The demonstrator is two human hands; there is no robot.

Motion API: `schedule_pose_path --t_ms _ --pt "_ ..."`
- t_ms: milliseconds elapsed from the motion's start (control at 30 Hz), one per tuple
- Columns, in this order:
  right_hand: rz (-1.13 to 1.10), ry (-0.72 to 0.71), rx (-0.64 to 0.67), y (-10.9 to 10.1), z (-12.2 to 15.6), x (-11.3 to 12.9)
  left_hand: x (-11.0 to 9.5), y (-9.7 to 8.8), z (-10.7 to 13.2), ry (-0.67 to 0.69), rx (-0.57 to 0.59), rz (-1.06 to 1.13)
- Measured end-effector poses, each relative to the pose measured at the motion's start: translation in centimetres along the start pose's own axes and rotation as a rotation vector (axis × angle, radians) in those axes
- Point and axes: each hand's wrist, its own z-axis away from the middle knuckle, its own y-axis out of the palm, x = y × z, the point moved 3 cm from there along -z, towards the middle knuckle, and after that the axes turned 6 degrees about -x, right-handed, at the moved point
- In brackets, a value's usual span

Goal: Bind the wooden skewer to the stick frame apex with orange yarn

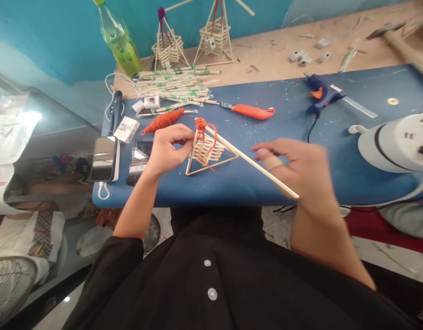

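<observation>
A small pyramid frame of wooden sticks (212, 163) stands near the front of the blue table, with stacked sticks inside it. Orange yarn (200, 123) is wound round its top and hangs in a loop. My left hand (170, 149) pinches the frame's left side just below the top. From the frame's top a long stick (266, 173) slants down to the right, passing in front of my right hand (297, 167). That hand is slightly blurred, thumb and fingers drawn together; what they hold, if anything, cannot be made out.
Behind the frame lie an orange yarn bundle (163, 121), wrapped sticks (177, 85) and an orange-handled knife (253, 111). A glue gun (317, 94) and white power socket (393, 142) are right, a phone (104, 158) left. Two similar frames (168, 46) and a bottle (120, 43) stand behind.
</observation>
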Motion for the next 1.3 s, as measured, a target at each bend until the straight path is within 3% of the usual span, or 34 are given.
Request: schedule_pose_path --t_ms 67,133,200,333,467,800,900,1033,1300 --pt "0.022 -0.033 -0.133 -2.3 -1.9 1.1 -0.3 0.0 -0.1 0.040 -0.017 -0.030" --pt "-0.007 -0.157 -0.139 -3.4 -4.1 3.4 -0.5 0.2 -0.1 0.068 -0.031 -0.059" --pt "-0.020 -0.271 -0.053 -3.2 -6.2 5.8 -0.7 0.5 -0.1 0.088 -0.033 -0.078" --pt "-0.042 -0.406 0.191 -0.3 -9.2 8.4 -0.8 0.9 -0.2 0.142 -0.034 -0.117" --pt "-0.077 -0.368 0.272 1.3 -9.9 8.7 -0.9 0.6 -0.2 0.119 -0.017 -0.127" --pt "-0.203 -0.289 0.226 0.6 -8.8 8.0 -2.9 -2.0 -3.1 -0.053 0.133 -0.006" --pt "-0.175 -0.267 0.231 0.6 -8.6 7.9 -3.7 -1.5 -4.7 -0.015 0.212 0.025" --pt "-0.120 -0.358 0.234 0.2 -8.3 8.3 -4.3 -0.3 -7.1 0.011 0.313 0.024" --pt "-0.130 -0.359 0.231 0.3 -8.1 7.7 -3.3 1.2 -10.9 -0.008 0.540 0.061"
